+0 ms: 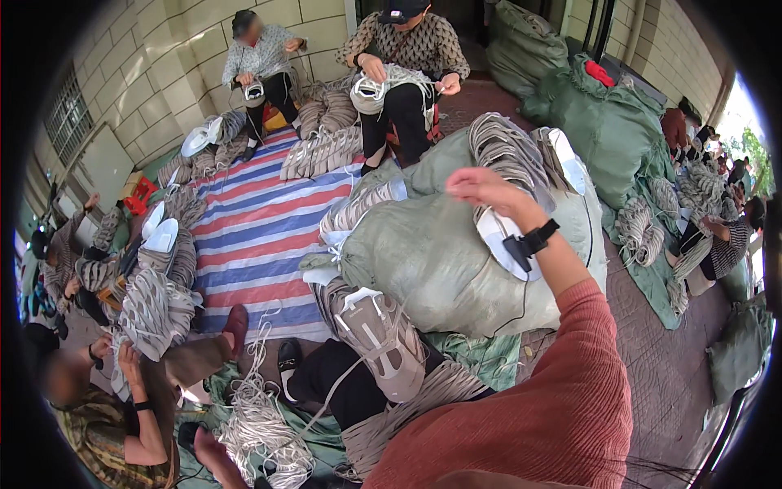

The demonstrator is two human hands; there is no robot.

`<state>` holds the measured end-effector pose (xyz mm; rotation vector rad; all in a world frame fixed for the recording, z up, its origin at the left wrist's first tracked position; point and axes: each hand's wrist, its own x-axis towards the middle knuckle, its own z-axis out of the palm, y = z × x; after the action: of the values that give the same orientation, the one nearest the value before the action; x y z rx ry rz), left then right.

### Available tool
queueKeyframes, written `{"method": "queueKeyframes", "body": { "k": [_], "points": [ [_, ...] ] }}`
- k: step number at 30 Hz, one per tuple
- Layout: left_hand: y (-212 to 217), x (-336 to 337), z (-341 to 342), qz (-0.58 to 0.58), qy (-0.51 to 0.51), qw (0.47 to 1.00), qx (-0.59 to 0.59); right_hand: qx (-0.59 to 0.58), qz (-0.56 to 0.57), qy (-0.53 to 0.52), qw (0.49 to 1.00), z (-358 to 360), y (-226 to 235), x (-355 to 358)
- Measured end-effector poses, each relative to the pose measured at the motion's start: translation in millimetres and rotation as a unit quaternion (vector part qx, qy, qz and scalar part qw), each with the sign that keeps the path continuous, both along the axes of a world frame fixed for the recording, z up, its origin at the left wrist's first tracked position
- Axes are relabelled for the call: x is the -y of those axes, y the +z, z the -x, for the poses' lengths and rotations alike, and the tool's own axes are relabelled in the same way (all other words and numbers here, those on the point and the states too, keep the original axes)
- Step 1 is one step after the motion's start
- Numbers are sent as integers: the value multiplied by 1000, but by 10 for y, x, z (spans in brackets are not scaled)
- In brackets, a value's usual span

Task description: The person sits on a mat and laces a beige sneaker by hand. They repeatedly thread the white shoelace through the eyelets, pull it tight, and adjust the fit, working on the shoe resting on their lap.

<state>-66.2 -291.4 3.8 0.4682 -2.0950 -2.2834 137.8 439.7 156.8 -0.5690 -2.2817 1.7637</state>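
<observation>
A grey-brown shoe upper with pale laces rests on my lap, at the end of a bundle of similar uppers. One loose lace trails from it down to the left. My right hand, wearing a black wristband, is raised well above and right of it, over a large green sack. Its fingers are drawn together in a pinch; whatever they hold is too fine or blurred to make out. Low at the bottom edge, my left hand is smeared by motion, beside a heap of white laces. Its fingers cannot be read.
The bulging green sack carries a row of stacked uppers. A striped red, white and blue sheet covers the ground ahead. Several people sit around with shoe uppers, one close at my left. More green sacks stand at the back right.
</observation>
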Motion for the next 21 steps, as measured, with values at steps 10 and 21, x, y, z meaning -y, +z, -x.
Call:
{"method": "queueKeyframes", "body": {
  "k": [10,21],
  "points": [
    [803,-3566,-860,-150,-413,893,-100,-149,-373,308,862,516,-104,2123],
    [145,-3054,2,-59,-278,957,-63,-46,-21,304,951,100,-180,1278]
  ]
}}
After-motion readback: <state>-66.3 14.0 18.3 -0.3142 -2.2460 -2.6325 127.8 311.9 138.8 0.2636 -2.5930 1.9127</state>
